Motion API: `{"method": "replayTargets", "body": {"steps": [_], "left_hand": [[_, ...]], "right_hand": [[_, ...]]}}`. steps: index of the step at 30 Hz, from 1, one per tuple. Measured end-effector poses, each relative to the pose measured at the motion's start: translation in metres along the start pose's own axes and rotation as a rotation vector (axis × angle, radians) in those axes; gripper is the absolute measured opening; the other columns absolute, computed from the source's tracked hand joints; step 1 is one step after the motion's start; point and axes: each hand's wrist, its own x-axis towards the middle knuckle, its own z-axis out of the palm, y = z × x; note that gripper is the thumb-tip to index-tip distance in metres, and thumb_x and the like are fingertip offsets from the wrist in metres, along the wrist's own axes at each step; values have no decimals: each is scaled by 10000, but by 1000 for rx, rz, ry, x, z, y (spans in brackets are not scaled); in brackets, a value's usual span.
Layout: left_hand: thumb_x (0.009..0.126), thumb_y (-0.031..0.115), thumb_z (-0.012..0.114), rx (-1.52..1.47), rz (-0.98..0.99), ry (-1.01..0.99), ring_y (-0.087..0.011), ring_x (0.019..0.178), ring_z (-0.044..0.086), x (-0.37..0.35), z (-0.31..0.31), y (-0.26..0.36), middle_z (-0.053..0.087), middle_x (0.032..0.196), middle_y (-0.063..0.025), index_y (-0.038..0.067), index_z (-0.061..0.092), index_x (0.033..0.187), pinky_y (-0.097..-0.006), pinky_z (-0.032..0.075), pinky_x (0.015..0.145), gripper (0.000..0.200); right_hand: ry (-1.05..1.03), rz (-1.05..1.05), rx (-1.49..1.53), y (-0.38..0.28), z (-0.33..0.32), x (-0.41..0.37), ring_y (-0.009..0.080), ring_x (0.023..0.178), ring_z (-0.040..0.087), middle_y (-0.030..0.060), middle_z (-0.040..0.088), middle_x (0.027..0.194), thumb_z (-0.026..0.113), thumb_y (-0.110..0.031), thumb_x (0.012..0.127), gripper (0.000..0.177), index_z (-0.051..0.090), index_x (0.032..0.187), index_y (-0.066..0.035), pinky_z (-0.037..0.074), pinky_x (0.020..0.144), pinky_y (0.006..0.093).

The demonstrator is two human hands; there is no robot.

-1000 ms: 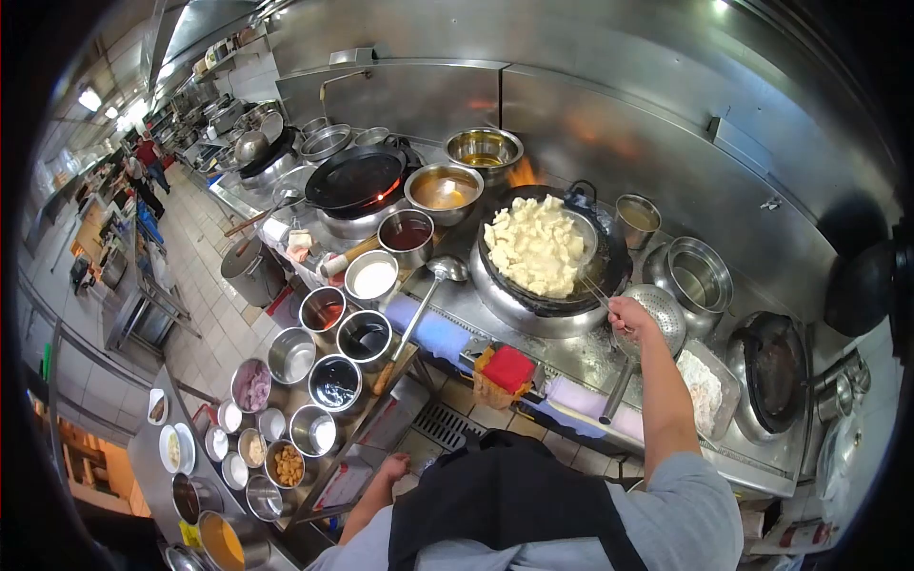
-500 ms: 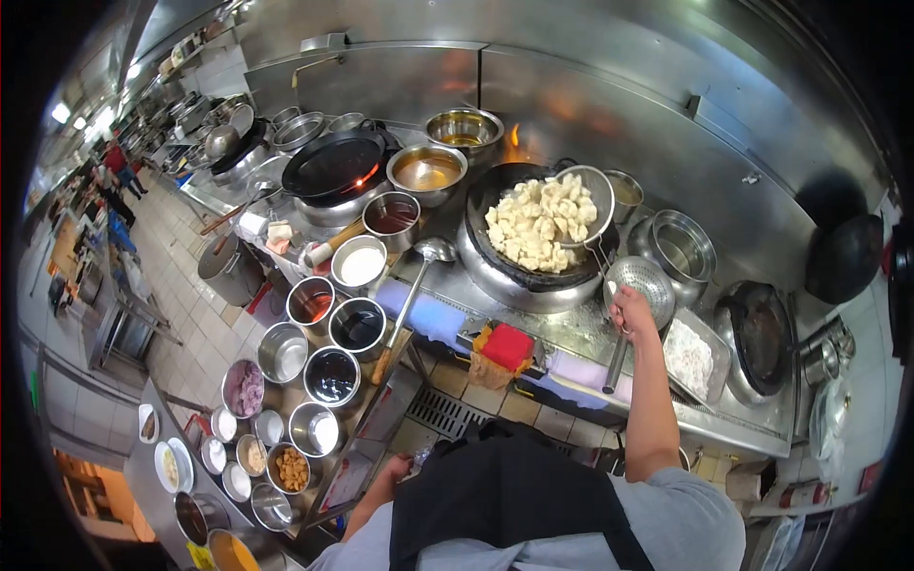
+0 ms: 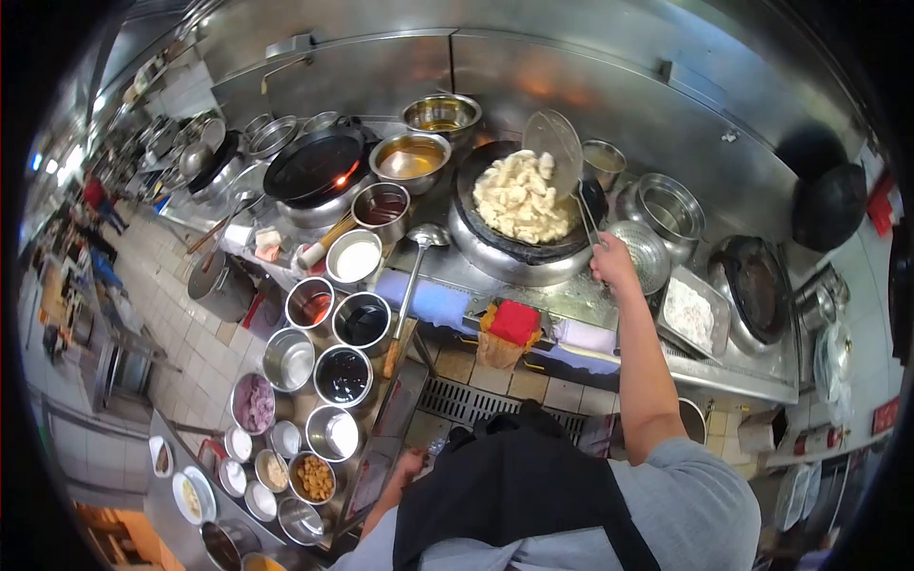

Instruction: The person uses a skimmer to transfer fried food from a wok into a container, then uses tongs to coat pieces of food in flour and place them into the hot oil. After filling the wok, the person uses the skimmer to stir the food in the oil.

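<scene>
evidently the strainer (image 3: 556,143) was light for its breadth: a thin round mesh in a slim metal rim, probably springy across the face and stiffer along the handle (image 3: 589,221). it stood steeply tilted at the far right edge of the wok (image 3: 471,166). the sound place to take hold was the outer end of the handle, away from the mesh, which was likely hot and perhaps slick with oil. with so long a reach, any load on the mesh would have weighed on the wrist.

the right hand (image 3: 612,262) was wrapped around that handle, just to the near right of the wok. the left hand (image 3: 409,464) hung well apart on the near left side of the wok, fingers apparently curled; whether it held anything, i could not tell.

the mesh looked grey and see-through. the pale chunks (image 3: 522,198) lay heaped inside the wok, creamy and irregular with a moist sheen; they seemed soft, slippery and easily broken by rough prodding. whether they touched the mesh was unclear. a perforated skimmer (image 3: 640,249) sat to the right of the wok, and a tray (image 3: 722,335) with white, floury contents lay farther right of it.
</scene>
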Motion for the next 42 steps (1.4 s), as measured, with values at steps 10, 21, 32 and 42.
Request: {"method": "replayTargets", "body": {"steps": [10, 21, 32, 42], "left_hand": [[821, 277, 507, 554, 283, -366, -240, 852, 609, 31, -15, -89, 638, 963, -130, 71, 598, 1054, -354, 470, 729, 324], [839, 250, 530, 669, 825, 286, -358, 801, 569, -19, 22, 274, 595, 820, -192, 58, 655, 848, -420, 459, 706, 229], [781, 137, 581, 789, 1416, 704, -283, 953, 550, 8, 75, 501, 585, 988, -125, 72, 613, 1023, -374, 441, 833, 252], [733, 202, 618, 983, 1265, 669, -247, 846, 564, 72, 71, 531, 586, 838, -51, 121, 665, 780, -357, 480, 692, 105]], "right_hand": [[36, -112, -10, -18, 32, -21, 125, 490, 520, 86, 597, 702, 463, -98, 875, 345, 462, 1214, -36, 409, 413, 268], [-65, -244, -100, 62, 82, -59, 225, 630, 597, 154, 623, 829, 466, -94, 837, 369, 492, 1202, -45, 466, 581, 327], [-33, -169, -274, 94, -9, -84, 303, 764, 600, 232, 605, 859, 511, -110, 796, 413, 508, 1204, -48, 457, 712, 340], [-32, -231, -117, 116, -23, -71, 155, 581, 516, 96, 582, 732, 489, -62, 804, 418, 505, 1222, -80, 435, 559, 314]]}}
